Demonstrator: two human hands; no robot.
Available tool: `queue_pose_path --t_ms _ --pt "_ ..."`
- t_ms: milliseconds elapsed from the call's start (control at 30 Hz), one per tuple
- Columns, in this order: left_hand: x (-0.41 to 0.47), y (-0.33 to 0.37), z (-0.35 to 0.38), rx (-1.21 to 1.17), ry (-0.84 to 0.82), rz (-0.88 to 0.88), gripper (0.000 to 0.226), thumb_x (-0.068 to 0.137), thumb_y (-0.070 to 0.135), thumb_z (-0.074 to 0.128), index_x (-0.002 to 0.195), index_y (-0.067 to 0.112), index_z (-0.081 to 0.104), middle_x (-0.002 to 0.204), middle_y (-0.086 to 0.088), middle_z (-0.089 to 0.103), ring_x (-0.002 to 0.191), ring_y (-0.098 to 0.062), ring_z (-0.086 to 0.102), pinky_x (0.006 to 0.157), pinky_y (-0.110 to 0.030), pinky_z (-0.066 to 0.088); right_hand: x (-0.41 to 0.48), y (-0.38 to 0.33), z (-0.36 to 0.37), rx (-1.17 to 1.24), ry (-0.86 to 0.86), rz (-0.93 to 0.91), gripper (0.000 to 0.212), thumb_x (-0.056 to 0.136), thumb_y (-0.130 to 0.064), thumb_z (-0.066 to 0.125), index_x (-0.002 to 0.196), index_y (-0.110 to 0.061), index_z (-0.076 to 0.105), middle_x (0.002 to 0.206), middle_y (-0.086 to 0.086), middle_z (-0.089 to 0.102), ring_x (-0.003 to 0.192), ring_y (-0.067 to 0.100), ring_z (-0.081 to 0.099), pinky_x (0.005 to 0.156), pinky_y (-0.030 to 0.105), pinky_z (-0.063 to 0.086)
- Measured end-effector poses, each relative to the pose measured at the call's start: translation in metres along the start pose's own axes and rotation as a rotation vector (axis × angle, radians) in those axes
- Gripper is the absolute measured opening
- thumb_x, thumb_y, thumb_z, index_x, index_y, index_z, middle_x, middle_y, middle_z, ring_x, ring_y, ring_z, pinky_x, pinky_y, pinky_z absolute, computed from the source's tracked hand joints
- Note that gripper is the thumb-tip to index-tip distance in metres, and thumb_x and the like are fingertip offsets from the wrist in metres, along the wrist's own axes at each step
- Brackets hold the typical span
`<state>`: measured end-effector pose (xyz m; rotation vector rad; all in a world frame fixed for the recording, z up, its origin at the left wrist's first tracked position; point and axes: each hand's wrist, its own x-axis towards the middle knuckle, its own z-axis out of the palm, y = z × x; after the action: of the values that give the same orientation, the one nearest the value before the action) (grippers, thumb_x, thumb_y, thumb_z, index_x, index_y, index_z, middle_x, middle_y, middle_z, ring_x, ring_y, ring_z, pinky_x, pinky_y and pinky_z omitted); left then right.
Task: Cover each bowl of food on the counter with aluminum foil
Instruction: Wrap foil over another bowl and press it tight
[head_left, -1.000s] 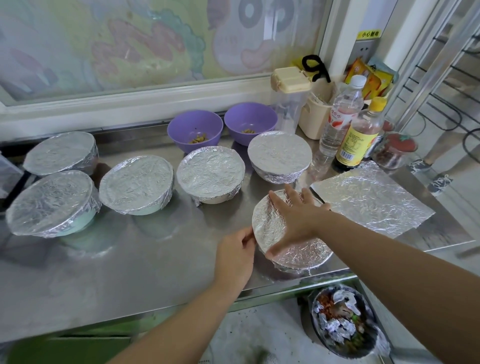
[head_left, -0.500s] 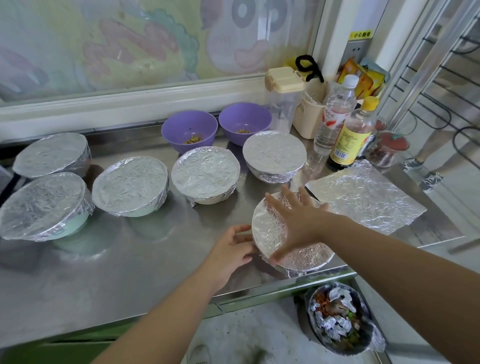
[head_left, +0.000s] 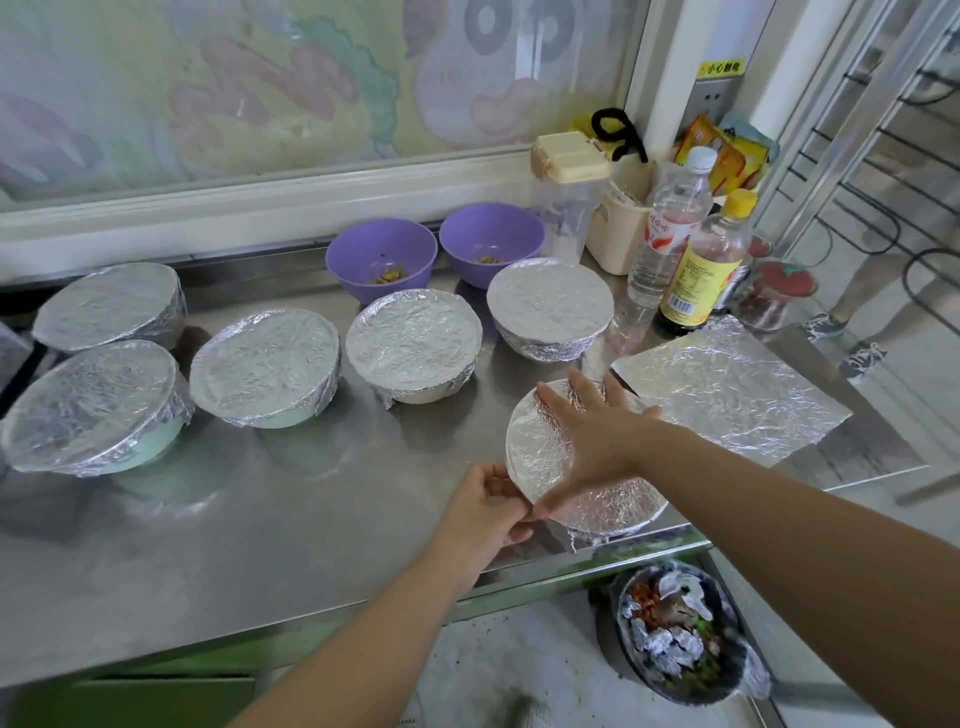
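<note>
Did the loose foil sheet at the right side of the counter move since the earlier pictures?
No. The loose foil sheet still lies flat in the same place, with its far corner next to the base of the yellow-labelled bottle, as before.

A steel counter (head_left: 260, 551) runs below a window panel (head_left: 260, 78) painted with pale cartoon figures. A metal rack (head_left: 862, 104) stands at far right; speckled grey floor (head_left: 519, 675) lies near.

Two purple bowls (head_left: 382, 257), silver crinkled foil sheet (head_left: 727, 400), yellow-capped bottle (head_left: 701, 275)
</note>
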<state>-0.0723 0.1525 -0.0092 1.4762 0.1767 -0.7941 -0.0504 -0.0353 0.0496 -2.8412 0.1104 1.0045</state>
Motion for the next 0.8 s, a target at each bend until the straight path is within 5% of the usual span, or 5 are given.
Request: queue_pose_path --t_ms 167,400,500,667,800 --pt "0.002 0.002 -0.002 0.128 0.021 0.012 0.041 0.082 0.001 0.076 0.114 0.011 0.051 0.103 -0.01 0.071 0.084 -0.016 0.07 0.074 -0.029 0.06 0.002 0.0 0.001 -0.002 0.004 0.006 0.152 0.045 -0.092 0.071 0.149 -0.047 -0.03 0.16 -0.003 -0.039 0.147 0.041 -0.031 0.105 0.086 0.004" --pt "-0.001 0.004 -0.006 -0.279 -0.097 -0.196 0.032 0.09 -0.011 0.058 0.117 0.005 0.052 0.072 -0.01 0.063 0.053 -0.014 0.059 0.052 -0.025 0.054 0.003 0.002 0.003 0.008 0.009 0.004 0.153 0.042 -0.094 0.069 0.15 -0.048 -0.029 0.16 -0.003 -0.039 0.147 0.042 -0.031 0.104 0.087 0.004" --pt "-0.005 0.002 -0.006 -0.381 -0.18 -0.266 0.008 0.095 -0.001 0.049 0.098 0.001 0.056 0.074 -0.012 0.065 0.06 -0.019 0.062 0.057 -0.028 0.058 0.003 0.001 0.002 -0.002 0.006 0.004 0.153 0.042 -0.094 0.068 0.15 -0.047 -0.029 0.16 -0.003 -0.039 0.147 0.042 -0.03 0.104 0.087 0.005" --pt "-0.005 -0.006 -0.001 -0.552 -0.14 -0.29 0.021 0.1 0.018 0.049 0.096 0.001 0.06 0.08 -0.013 0.063 0.067 -0.021 0.066 0.069 -0.036 0.063 0.001 0.001 0.0 -0.008 0.006 0.006 0.151 0.045 -0.093 0.068 0.151 -0.046 -0.029 0.16 -0.002 -0.039 0.148 0.043 -0.029 0.106 0.086 0.006" --pt "-0.004 -0.006 0.004 -0.547 -0.057 -0.289 0.015 0.1 0.01 0.052 0.098 -0.003 0.06 0.075 -0.014 0.067 0.068 -0.02 0.066 0.071 -0.035 0.063 0.002 0.0 0.002 -0.013 0.013 0.006 0.152 0.044 -0.094 0.068 0.151 -0.046 -0.028 0.161 -0.002 -0.038 0.148 0.043 -0.029 0.106 0.086 0.007"
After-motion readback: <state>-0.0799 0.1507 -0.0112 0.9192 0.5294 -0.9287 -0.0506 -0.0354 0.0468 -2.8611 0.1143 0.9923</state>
